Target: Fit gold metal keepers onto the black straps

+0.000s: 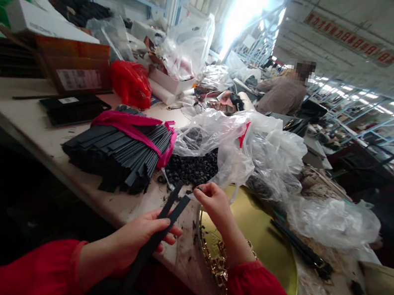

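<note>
Two flat black strips (157,239) are in my left hand (142,236), pinched under the thumb with their upper ends spread apart. To their right, my right hand (212,201) is closed at the fingertips on a small dark piece, just above the strip ends. Behind the hands lies a heap of small black rings (194,166) in an open clear plastic bag (205,131). Left of the heap is a thick bundle of black strips (116,151) tied with a pink band (125,123).
A round gold tray (281,232) holding gold buckles (217,262) lies under my right forearm. A black strap (304,248) crosses its right edge. Farther back are a red bag (131,83), a cardboard box (74,66), plastic bags, and a person (284,91).
</note>
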